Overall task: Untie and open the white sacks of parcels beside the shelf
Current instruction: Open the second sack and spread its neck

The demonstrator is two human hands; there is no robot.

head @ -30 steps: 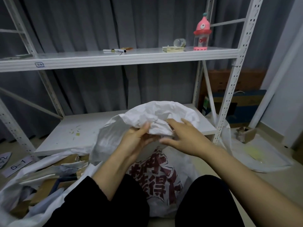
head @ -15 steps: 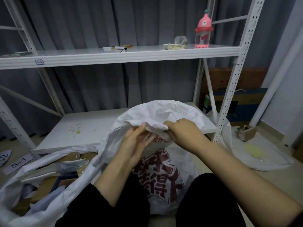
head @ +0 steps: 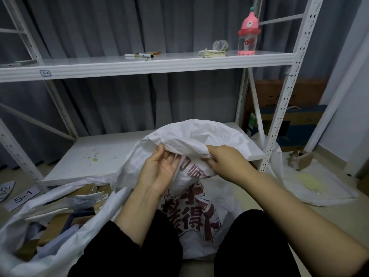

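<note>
head view, 1 camera only. the printed white sack (head: 199, 136) stands upright on the floor (head: 355, 220) between the wearer's legs (head: 249, 246), long axis vertical. its crumpled mouth is folded toward the camera, just above and ahead of both hands.

the right hand (head: 225, 159) is curled tight on the mouth's edge, knuckles up. the left hand (head: 159, 170) sits palm-up under the same edge, fingers loosely bent, tips touching cloth; i cannot tell whether it pinches anything. the edge runs left-to-right between the 2 hands, and the right has the firmer hold. my read: the mouth wants pulling apart sideways next. i see no tie.

an open sack (head: 103, 216) of parcels (head: 58, 222) lies at left, a flat sack (head: 319, 188) at right. the white shelf (head: 139, 63) is just behind, with a marker (head: 137, 55) and pink bottle (head: 248, 35) on its upper board. grey curtain (head: 119, 106) at the back.
</note>
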